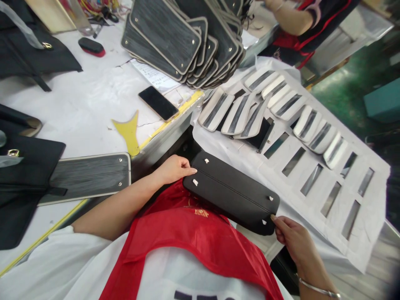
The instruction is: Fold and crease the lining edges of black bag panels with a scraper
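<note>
A black rounded-corner bag base panel (233, 191) with a seam along its middle is held up between both hands, over my lap. Small white bits cover the studs near its ends. My left hand (176, 168) pinches the panel's left end between thumb and fingers. At the opposite end, the thumb and fingers of my right hand (292, 237) grip the lower right corner. Its underside is hidden. To the left on the table, a similar grey panel with a pale edge (93, 175) lies partly under a black bag piece (28, 179).
Stacked grey panels (165, 35) stand at the back of the table, near a phone (158, 103), a yellow scraper-like piece (129, 131) and a brush (91, 47). On the right, striped pale pieces (243, 112) rest on a slotted white board (340, 221). Another person's arm (292, 18) shows beyond.
</note>
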### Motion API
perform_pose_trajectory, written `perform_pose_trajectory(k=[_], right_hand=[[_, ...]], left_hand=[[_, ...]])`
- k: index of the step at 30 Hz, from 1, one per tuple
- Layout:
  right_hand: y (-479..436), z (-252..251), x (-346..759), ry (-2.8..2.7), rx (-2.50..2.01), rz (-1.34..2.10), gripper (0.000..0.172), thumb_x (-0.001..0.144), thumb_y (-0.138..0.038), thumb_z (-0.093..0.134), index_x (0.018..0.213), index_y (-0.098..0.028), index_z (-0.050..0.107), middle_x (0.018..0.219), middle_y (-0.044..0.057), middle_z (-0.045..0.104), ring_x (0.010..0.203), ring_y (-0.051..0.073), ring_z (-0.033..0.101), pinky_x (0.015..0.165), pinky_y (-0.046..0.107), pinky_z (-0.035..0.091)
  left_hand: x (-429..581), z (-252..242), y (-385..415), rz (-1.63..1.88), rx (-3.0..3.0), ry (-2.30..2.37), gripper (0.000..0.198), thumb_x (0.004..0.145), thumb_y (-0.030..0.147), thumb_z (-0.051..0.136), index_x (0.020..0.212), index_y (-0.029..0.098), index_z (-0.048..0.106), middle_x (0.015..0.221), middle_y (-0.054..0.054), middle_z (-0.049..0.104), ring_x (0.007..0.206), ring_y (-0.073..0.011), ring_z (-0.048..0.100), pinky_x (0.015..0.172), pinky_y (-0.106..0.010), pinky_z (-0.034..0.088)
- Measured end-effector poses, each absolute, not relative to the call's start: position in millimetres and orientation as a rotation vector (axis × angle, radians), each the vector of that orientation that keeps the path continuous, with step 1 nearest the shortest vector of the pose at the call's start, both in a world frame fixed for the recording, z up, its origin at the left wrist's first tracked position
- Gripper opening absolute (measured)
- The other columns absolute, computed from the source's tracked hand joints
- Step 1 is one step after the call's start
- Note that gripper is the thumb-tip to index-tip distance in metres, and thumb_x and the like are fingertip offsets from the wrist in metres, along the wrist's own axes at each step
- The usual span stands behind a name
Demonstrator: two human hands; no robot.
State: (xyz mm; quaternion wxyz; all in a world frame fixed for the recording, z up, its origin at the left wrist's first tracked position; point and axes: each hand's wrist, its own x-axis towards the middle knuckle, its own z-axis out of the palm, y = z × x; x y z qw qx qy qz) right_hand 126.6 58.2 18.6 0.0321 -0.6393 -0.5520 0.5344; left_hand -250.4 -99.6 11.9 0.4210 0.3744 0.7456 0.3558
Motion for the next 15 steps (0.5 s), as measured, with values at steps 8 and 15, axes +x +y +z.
perform_pose_trajectory(k=[8,15], right_hand=[[58.1,19.8,125.2,-1.710,-1.948,1.660,0.048,0.062,-0.058,0.071,0.054,-0.018,0.046,0.045,-0.005,0.040,0.041,0.007,0.032,0.040,0.022,0.023],[60.3,18.5,127.5,-1.731,-2.004,1.639,0.047,0.067,-0.060,0.065,0.056,-0.018,0.046,0.045,-0.006,0.040,0.040,0.007,0.031,0.041,0.022,0.021]], left_hand=[[-246.2,10.5,-101.4,0.894,0.966,1.906,0.034,0.071,0.044,0.062,0.055,0.015,0.054,0.049,0.004,0.049,0.048,-0.0078,0.040,0.046,-0.021,0.028],[-244.5,13.3,-97.2,0.899,0.905,1.859,0.034,0.073,0.043,0.060,0.054,0.016,0.051,0.049,0.005,0.045,0.048,-0.0086,0.037,0.045,-0.021,0.026]])
